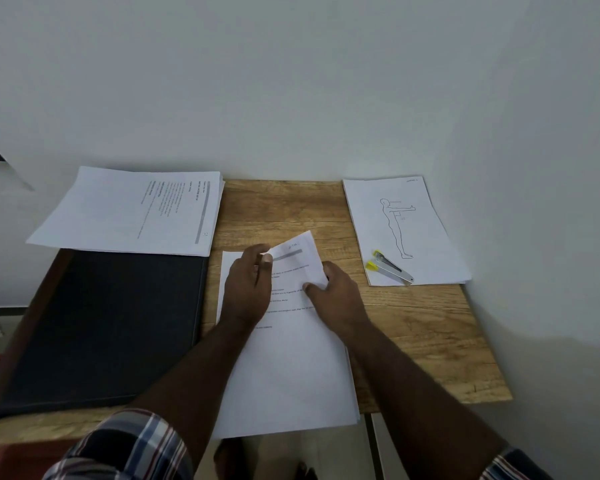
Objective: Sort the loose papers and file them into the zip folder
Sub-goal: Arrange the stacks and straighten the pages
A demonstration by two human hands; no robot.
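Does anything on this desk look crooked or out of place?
Yes. The top sheet of the middle stack is turned askew, both hands pinching it. A stapler lies on the figure-drawing stack.

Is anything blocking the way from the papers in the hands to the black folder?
Nothing visible does. The papers lie right beside the black folder, but another paper stack covers the folder's far edge.

wooden table (pixel 413 341), stapler (pixel 392 268) (yellow-tipped), wall (pixel 291 81)
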